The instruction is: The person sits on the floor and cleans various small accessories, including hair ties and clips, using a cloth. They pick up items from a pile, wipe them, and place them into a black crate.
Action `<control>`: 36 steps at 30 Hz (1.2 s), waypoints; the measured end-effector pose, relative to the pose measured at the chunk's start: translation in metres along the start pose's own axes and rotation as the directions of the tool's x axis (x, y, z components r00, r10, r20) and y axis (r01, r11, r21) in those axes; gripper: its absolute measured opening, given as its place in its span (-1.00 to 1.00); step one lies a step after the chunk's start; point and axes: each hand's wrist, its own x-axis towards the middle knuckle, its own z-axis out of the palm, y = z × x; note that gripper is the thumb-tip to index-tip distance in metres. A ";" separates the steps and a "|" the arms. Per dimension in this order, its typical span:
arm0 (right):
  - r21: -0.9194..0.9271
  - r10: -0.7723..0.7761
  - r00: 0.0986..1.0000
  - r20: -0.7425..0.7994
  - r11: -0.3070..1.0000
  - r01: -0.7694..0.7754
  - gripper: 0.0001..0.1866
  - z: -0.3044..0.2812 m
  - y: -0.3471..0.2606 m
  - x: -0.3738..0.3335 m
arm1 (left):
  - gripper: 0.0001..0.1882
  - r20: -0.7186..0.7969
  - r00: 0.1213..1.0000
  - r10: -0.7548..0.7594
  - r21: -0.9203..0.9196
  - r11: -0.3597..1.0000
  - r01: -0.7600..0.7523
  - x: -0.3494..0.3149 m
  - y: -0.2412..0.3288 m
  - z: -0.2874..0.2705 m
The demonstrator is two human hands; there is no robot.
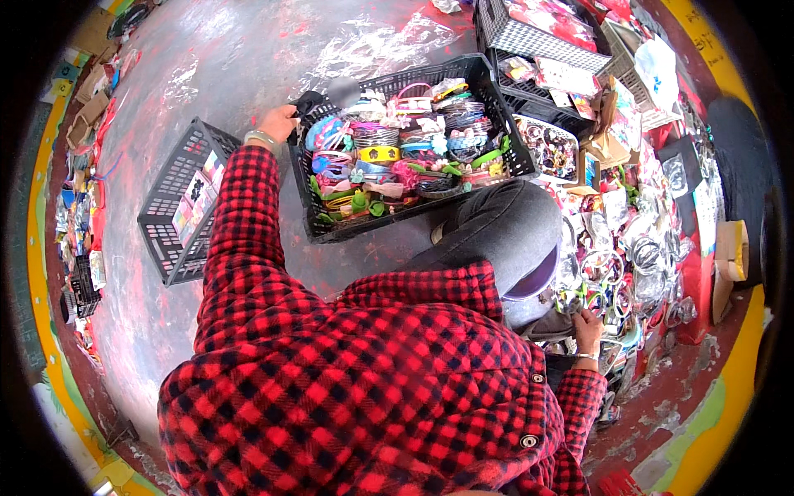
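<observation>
A black plastic crate [346,232] full of headbands [378,155] in many colours sits on the floor before me. At its far left corner, beside a bunched black item [308,102], my left hand [275,126] is closed on the crate's rim. My right hand [588,327] is low at my right side, beside my shoe [550,326] and at the edge of a loose pile of headbands and plastic-wrapped pieces [608,264]. Its fingers are curled in, and what they hold, if anything, is too small to make out.
A second black crate [165,217] with flat printed packs stands tilted at the left. Stacked crates [542,41] fill the far right, near a white tray of small dark accessories [547,149] and opened cardboard boxes [608,149]. Clear plastic film [385,45] lies beyond the headband crate.
</observation>
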 end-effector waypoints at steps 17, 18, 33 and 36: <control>0.021 0.089 0.994 0.070 0.996 -0.091 -0.82 0.023 0.017 0.028 | -0.63 -0.024 0.994 -0.103 0.290 0.951 0.106 0.062 -0.020 0.024; 0.007 0.090 0.993 0.074 0.996 -0.091 -0.82 0.024 0.017 0.028 | -0.65 -0.001 0.994 -0.110 0.313 0.944 0.105 0.065 -0.005 0.019; -0.037 0.180 0.974 0.136 0.984 -0.176 -0.76 0.033 0.014 0.029 | -0.65 -0.020 0.967 -0.253 0.604 0.768 0.213 0.107 -0.046 0.058; -0.052 0.183 0.970 0.158 0.983 -0.177 -0.76 0.036 0.015 0.034 | -0.67 -0.010 0.965 -0.260 0.678 0.708 0.198 0.117 -0.087 0.074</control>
